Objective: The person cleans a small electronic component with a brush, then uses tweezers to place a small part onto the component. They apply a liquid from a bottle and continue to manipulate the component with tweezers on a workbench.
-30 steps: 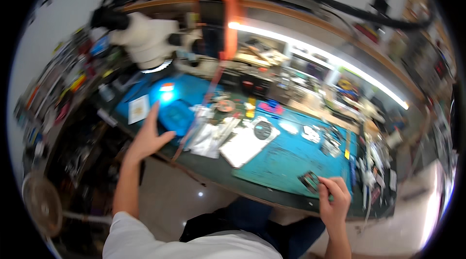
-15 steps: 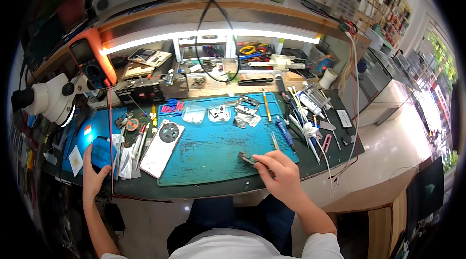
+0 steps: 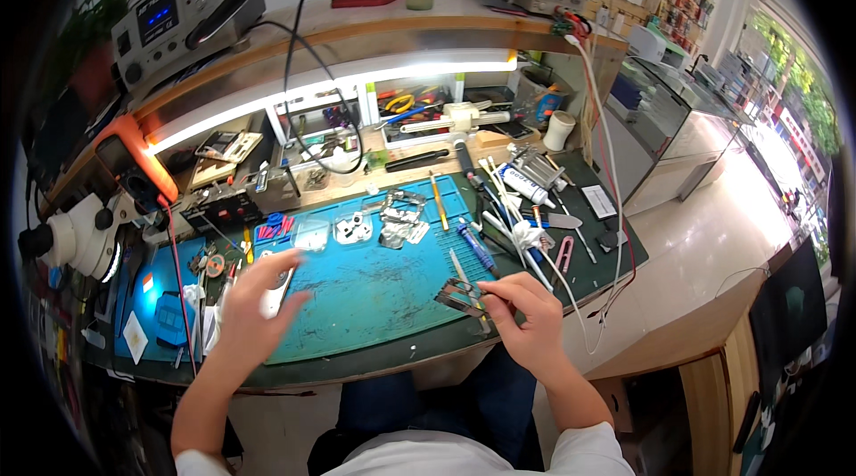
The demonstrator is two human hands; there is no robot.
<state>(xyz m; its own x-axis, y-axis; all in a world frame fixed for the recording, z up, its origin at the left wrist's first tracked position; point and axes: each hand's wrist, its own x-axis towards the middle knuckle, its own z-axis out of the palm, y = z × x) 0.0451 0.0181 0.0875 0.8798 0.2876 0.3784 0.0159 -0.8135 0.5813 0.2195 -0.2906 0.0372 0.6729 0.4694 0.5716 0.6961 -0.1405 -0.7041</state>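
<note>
My right hand (image 3: 526, 311) pinches a small dark phone circuit board (image 3: 460, 295), its cut-out shape held over the front right of the blue work mat (image 3: 357, 298). Over the mat's left side, my left hand (image 3: 254, 307) is raised with thumb and fingers apart, holding nothing, a little smeared by motion. Beneath and behind it, a phone (image 3: 283, 291) with a pale back is mostly hidden. Small clear trays (image 3: 354, 228) with white parts and a group of metal phone parts (image 3: 403, 217) sit along the mat's far side.
A blue box (image 3: 171, 319) lies under the microscope (image 3: 85, 240) on the left. Tweezers (image 3: 459, 266), a blue screwdriver (image 3: 477, 247), a white tube (image 3: 526, 184) and a pink tool (image 3: 564, 253) crowd the right. A cable (image 3: 596, 119) hangs past the bench's right edge.
My left hand has let go of the blue box and moved right, over the phone. My right hand has turned the circuit board, which now shows more of its face. The view has shifted.
</note>
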